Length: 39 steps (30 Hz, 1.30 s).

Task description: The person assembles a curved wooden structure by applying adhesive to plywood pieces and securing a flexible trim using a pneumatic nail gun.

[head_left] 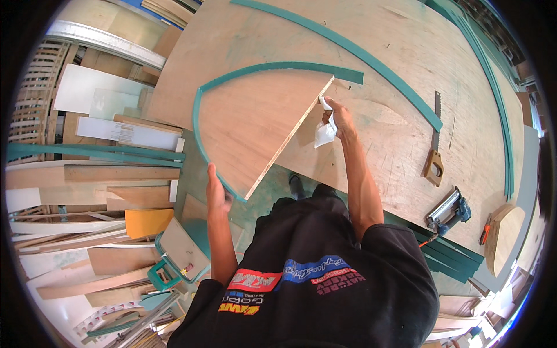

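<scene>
A fan-shaped wooden panel [255, 122] lies at the near left of the worktable, its near corner jutting past the table edge. A green strip [200, 110] runs round its curved side and overhangs beyond the far right corner. The straight side shows a pale bare edge. My left hand [217, 191] grips the green-edged side near the close corner, fingers partly hidden. My right hand [340, 118] is closed round a crumpled white cloth or paper [325, 132], by the panel's straight edge near its far end. Whether that hand touches the panel, I cannot tell.
On the worktable [383, 168] lie a long green strip [348, 49], a handsaw [434, 162], a nail gun [449, 211] and an orange-handled tool [484, 232]. More green strips [493, 98] run along the right. Stacked boards [116, 197] fill the left, beside a green stool [165, 272].
</scene>
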Each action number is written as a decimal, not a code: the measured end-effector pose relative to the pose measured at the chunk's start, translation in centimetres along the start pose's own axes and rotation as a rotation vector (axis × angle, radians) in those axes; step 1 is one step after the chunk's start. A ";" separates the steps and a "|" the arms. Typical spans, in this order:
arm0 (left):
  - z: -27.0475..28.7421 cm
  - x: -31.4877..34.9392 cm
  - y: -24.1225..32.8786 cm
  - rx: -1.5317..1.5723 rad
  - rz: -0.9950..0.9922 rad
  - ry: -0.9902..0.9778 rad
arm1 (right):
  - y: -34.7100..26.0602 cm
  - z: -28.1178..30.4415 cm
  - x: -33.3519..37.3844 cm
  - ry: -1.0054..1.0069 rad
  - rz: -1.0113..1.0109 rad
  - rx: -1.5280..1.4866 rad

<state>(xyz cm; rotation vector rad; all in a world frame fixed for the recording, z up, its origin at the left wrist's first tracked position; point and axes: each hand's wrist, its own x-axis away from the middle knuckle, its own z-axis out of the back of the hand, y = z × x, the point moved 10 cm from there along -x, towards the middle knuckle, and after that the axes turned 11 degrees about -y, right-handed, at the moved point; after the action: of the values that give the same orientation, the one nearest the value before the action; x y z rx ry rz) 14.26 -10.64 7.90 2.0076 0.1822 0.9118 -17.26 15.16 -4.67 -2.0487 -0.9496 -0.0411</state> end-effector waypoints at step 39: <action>-6.0 0.9 1.3 0.088 -0.043 -0.003 | 7.9 -19.5 17.3 -0.334 -0.271 -0.003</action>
<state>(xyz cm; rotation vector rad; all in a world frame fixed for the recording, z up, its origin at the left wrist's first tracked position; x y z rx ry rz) 10.69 -6.93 11.33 2.0777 0.2673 0.8869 5.82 9.08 8.35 -1.9507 -1.4305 0.1600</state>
